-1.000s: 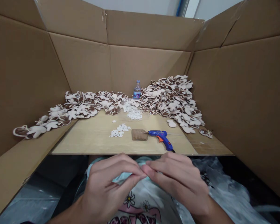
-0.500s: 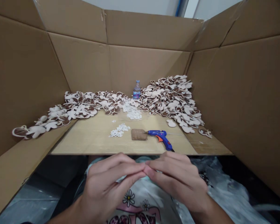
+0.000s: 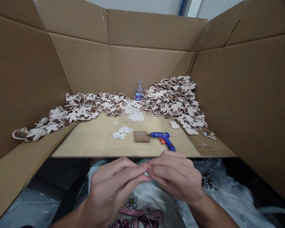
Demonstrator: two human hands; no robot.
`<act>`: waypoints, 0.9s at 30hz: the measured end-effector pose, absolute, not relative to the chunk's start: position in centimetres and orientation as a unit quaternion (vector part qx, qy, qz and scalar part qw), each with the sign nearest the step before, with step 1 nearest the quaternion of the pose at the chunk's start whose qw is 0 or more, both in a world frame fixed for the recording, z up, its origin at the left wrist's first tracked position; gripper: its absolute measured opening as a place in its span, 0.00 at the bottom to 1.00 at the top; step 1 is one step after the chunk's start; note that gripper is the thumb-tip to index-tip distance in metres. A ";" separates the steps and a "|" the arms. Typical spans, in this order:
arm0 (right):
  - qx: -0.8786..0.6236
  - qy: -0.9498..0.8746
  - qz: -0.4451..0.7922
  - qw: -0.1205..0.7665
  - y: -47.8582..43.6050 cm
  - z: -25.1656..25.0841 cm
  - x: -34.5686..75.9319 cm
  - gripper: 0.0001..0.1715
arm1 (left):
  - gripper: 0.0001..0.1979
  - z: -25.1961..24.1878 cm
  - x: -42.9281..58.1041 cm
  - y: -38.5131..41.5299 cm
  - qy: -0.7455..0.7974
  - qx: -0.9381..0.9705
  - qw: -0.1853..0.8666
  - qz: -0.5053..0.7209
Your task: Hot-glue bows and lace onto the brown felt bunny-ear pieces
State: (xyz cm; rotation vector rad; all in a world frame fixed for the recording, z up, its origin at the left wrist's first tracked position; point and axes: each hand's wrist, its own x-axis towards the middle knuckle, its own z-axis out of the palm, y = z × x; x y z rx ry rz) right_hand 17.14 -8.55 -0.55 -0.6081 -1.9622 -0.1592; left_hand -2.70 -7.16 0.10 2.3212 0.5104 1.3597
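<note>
Cardboard box walls [image 3: 247, 95] wrap three sides of the desk [image 3: 97, 144]. Along the back sit two heaps of white-and-brown cutouts, shaped like mouse heads and figures, left heap [image 3: 85, 107] and right heap [image 3: 173, 98], with a water bottle [image 3: 139, 92] between them. White lacy cutouts lie mid-desk in two clusters [image 3: 121, 133] [image 3: 134, 113]. Nearer the front edge: a burlap-wrapped bundle [image 3: 141, 136] and a blue hot glue gun [image 3: 162, 138], both between the hands and the heaps.

Left hand [image 3: 111, 186] and right hand [image 3: 173, 179] are below the desk's front edge, above a floral-print shirt [image 3: 135, 210]. Fingertips press together, pinching a small pale piece [image 3: 146, 174], mostly hidden; can't tell what it is. Glue gun's grip ends just above the right hand, not touching.
</note>
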 end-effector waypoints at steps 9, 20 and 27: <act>-0.253 -0.818 -0.120 0.503 -7.9 -1.5 17.3 0.13 | 0.10 1.0 -2.3 -6.4 0.227 0.827 0.229 0.461; -0.291 -0.839 -0.092 0.451 -6.9 -0.6 18.3 0.10 | 0.09 -3.9 -13.4 -4.5 0.653 0.710 0.159 0.213; -0.317 -0.855 -0.118 0.393 -6.6 -0.4 19.0 0.07 | 0.15 -12.9 -20.1 -3.6 0.787 0.614 0.044 0.043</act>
